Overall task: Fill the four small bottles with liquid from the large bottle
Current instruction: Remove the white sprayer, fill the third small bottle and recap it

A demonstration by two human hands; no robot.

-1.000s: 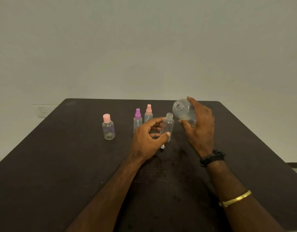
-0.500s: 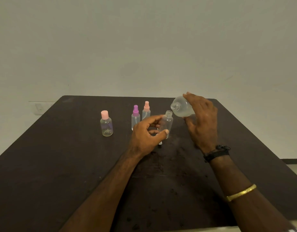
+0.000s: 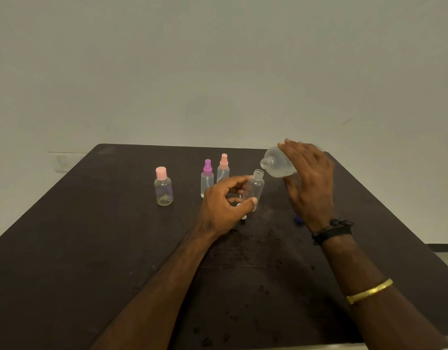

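The right hand grips the large bottle above the table, tipped nearly flat, long axis running left-right, open mouth pointing left and slightly down toward the open bottle. That small bottle stands about upright, mouth up, pinched by the left hand. Three capped bottles stand left of it: pink-capped, purple sprayer, pink sprayer. The right palm hides the large bottle's base; whether liquid flows is unclear.

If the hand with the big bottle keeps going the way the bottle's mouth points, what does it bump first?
Probably the open small bottle in the left hand; the big bottle in the right hand tips toward its mouth, though depth is unclear.
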